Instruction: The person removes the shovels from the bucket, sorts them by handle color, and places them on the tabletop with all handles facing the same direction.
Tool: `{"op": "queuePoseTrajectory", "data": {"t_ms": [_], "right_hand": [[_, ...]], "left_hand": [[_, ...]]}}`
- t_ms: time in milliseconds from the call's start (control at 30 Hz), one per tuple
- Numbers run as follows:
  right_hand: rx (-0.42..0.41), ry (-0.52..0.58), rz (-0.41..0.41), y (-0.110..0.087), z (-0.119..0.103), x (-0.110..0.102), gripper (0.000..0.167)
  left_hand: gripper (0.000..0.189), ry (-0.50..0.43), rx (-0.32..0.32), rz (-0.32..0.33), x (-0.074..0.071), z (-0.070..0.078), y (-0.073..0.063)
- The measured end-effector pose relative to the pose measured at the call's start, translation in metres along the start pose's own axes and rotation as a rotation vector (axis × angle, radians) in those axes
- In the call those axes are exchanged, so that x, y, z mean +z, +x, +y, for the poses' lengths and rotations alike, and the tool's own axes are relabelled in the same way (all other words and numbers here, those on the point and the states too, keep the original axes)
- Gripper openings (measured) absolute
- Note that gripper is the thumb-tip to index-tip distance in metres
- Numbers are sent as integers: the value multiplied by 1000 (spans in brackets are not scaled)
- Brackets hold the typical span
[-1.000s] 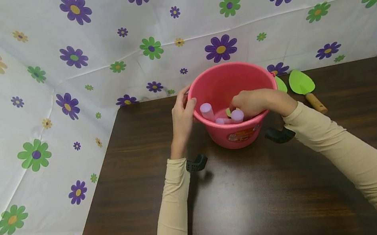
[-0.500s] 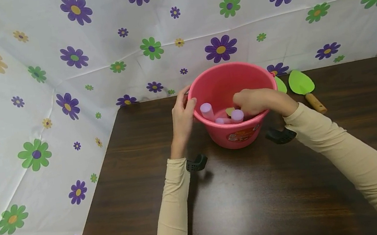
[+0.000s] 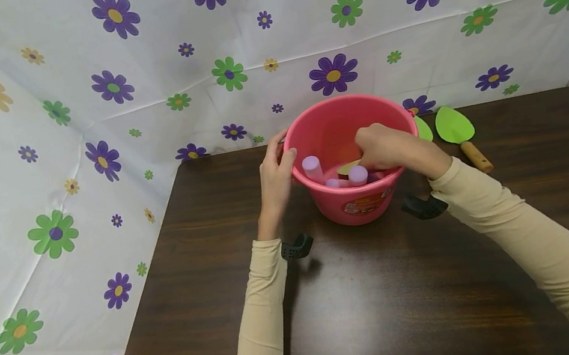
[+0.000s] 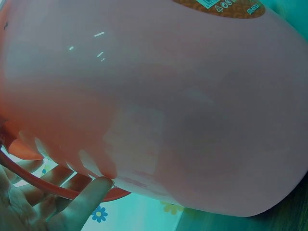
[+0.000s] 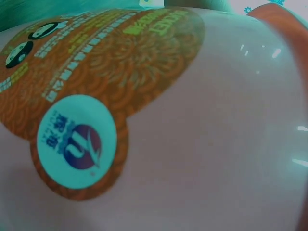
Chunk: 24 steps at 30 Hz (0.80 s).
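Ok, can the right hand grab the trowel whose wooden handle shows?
Probably not directly: the right hand is down inside the bucket, whose wall stands between, though the trowel itself lies uncovered.

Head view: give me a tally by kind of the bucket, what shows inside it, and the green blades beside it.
Pink bucket: 1
Lilac cylinders: 3 showing; more may be hidden
Yellow piece: 1, partly covered
Green blades: 2, one partly behind the bucket
Total visible: 7
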State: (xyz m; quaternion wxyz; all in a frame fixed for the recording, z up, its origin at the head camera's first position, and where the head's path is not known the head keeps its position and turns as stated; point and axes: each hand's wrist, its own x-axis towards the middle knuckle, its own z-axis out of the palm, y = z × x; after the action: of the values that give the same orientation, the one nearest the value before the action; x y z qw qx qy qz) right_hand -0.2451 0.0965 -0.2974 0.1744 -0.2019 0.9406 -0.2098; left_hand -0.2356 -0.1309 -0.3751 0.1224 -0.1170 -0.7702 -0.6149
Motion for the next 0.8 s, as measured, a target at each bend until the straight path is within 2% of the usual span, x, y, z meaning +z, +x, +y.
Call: {"op": "queuePoseTrajectory", "data": {"t_ms": [333, 667, 800], "right_hand": [[5, 21, 24, -1, 0, 1, 11], [-1, 22, -36, 0, 2, 1, 18], [4, 14, -30, 1, 2, 0, 15]], "left_hand": [[52, 6, 3, -4, -1, -1, 1], [53, 5, -4, -3, 0, -1, 0], [53, 1, 3, -5, 0, 0, 0]]}}
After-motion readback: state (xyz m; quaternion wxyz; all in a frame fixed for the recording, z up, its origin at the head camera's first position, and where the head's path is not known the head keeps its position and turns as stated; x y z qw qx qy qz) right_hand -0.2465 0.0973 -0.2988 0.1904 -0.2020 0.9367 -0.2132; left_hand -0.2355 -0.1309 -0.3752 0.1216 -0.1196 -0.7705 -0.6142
